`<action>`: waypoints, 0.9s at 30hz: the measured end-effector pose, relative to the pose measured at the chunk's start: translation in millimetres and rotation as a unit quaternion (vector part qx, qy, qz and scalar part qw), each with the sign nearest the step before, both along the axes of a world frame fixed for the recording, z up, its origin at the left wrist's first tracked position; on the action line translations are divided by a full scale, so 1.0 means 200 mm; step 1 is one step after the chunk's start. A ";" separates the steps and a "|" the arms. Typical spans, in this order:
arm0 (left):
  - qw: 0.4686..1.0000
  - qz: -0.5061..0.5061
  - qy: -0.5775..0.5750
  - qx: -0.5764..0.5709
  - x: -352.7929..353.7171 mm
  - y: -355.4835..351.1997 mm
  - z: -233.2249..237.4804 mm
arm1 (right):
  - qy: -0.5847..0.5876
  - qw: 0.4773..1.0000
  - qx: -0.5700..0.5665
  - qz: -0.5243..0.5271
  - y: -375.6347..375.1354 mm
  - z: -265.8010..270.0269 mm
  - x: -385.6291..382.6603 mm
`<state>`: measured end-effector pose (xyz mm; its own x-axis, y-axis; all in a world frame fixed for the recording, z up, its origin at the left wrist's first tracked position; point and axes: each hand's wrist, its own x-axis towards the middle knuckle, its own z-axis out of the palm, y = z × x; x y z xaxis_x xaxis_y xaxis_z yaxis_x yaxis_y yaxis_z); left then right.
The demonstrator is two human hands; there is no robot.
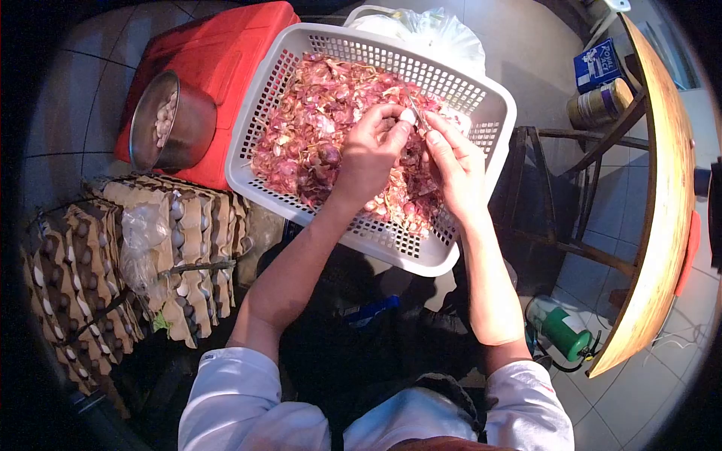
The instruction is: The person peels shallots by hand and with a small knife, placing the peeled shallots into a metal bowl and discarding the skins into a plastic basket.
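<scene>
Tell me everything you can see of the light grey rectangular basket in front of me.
The light grey, rectangular basket looks plastic, with rounded corners, a smooth rim and walls pierced by rows of small holes. It sits opening upward, angled in view, holding purplish red bulbs among loose papery skins. Its left side overlaps the boxy red container in view; contact is unclear.

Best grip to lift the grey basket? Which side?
I'd clasp the grey basket by its rim at both short ends, from left and right together. It's oblong, open-topped and loaded with red bulbs, so opposed grips should keep it level. Right forearm crosses the right end; clear it first.
</scene>
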<state>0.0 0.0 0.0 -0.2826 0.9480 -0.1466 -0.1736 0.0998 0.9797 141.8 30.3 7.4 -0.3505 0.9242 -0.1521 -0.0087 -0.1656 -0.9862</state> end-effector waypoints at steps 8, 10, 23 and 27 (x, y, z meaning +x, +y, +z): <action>0.997 -0.028 -0.059 -0.048 -0.01 0.00 0.05 | 0.061 0.996 -0.050 -0.050 0.02 -0.02 -0.01; 0.996 -0.013 -0.080 -0.030 0.00 0.01 0.00 | 0.042 0.998 -0.039 -0.039 0.02 -0.03 0.00; 0.997 -0.033 -0.069 -0.016 -0.02 0.00 0.03 | -0.078 0.988 0.132 0.004 0.00 0.03 -0.02; 0.992 -0.040 -0.121 -0.010 -0.02 0.00 0.01 | -0.042 0.991 0.125 -0.008 0.02 -0.02 -0.01</action>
<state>-4.8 0.9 2.6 -0.1605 0.9624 -0.2191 -0.3936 0.1412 0.9084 139.1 33.4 2.9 -0.3321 0.9417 0.0548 0.0742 0.0840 -0.9937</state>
